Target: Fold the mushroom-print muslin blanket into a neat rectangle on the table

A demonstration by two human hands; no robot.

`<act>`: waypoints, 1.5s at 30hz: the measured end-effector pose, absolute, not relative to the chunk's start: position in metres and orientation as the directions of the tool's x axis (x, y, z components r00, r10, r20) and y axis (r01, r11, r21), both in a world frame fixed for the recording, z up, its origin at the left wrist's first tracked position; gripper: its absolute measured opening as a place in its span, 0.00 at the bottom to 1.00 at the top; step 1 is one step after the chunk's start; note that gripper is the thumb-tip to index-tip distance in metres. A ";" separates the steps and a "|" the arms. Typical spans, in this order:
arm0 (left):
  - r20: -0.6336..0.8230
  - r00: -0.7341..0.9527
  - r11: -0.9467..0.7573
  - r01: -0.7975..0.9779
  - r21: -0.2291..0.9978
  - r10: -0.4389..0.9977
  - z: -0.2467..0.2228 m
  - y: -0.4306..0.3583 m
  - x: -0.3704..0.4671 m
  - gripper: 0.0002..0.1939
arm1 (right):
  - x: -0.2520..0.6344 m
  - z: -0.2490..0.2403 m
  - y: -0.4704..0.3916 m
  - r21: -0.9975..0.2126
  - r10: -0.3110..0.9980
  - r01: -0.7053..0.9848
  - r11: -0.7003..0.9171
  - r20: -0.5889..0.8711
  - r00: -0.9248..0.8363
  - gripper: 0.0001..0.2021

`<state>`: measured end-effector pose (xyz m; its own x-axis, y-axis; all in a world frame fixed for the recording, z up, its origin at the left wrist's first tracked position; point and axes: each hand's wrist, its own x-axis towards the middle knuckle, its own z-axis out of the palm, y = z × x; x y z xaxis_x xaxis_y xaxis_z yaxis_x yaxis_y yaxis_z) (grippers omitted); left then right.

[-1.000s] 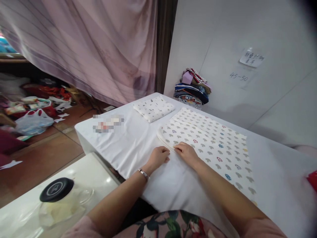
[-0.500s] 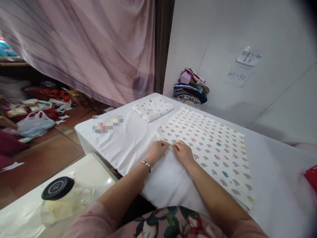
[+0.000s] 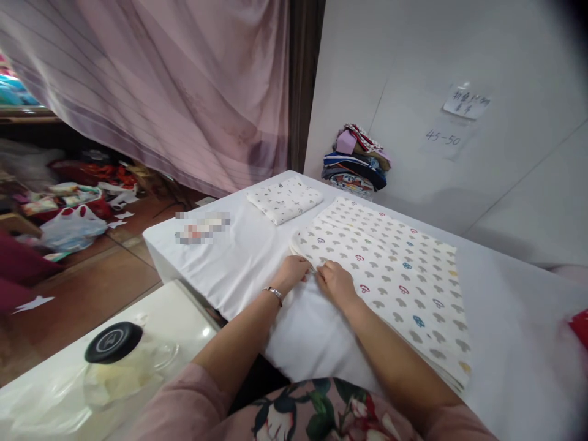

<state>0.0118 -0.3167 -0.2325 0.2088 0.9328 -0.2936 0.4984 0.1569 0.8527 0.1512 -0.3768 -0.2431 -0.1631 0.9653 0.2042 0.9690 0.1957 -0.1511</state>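
A cream cloth printed with grey, red and blue mushrooms (image 3: 390, 269) lies folded flat on the white-covered table (image 3: 239, 257). My left hand (image 3: 291, 274) and my right hand (image 3: 334, 282) sit side by side at the cloth's near left edge, fingers curled and pinching the layered hem. A thin watch is on my left wrist. A smaller folded white cloth with tiny dark prints (image 3: 285, 199) lies farther back on the table, apart from both hands.
A stack of folded colourful fabrics (image 3: 356, 160) stands against the white wall at the table's far edge. A pink curtain (image 3: 174, 79) hangs at the left. A black-lidded clear container (image 3: 119, 361) sits on a white counter at lower left. Bags litter the floor.
Both hands have slid slightly away from me along the cloth's edge, staying close together. The view has shifted a little; the cloths have not moved.
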 end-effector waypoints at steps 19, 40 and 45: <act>-0.218 0.173 0.080 0.578 0.812 0.960 -0.241 -0.324 0.002 0.11 | 0.158 -0.251 -0.365 -0.381 0.977 0.923 0.061 0.212 0.023 0.12; -0.260 0.183 0.132 0.516 0.846 0.948 -0.247 -0.316 0.014 0.12 | 0.153 -0.260 -0.368 -0.279 0.937 0.947 0.161 0.345 -0.057 0.13; -0.267 0.185 0.154 0.468 0.870 0.946 -0.244 -0.316 0.015 0.09 | 0.152 -0.260 -0.370 -0.231 0.925 0.955 0.188 0.369 -0.092 0.12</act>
<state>0.0153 -0.3160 -0.2443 0.1849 0.9459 -0.2667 0.4682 0.1538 0.8701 0.1517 -0.3703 -0.2600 -0.0925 0.9247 0.3694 0.9546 0.1879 -0.2312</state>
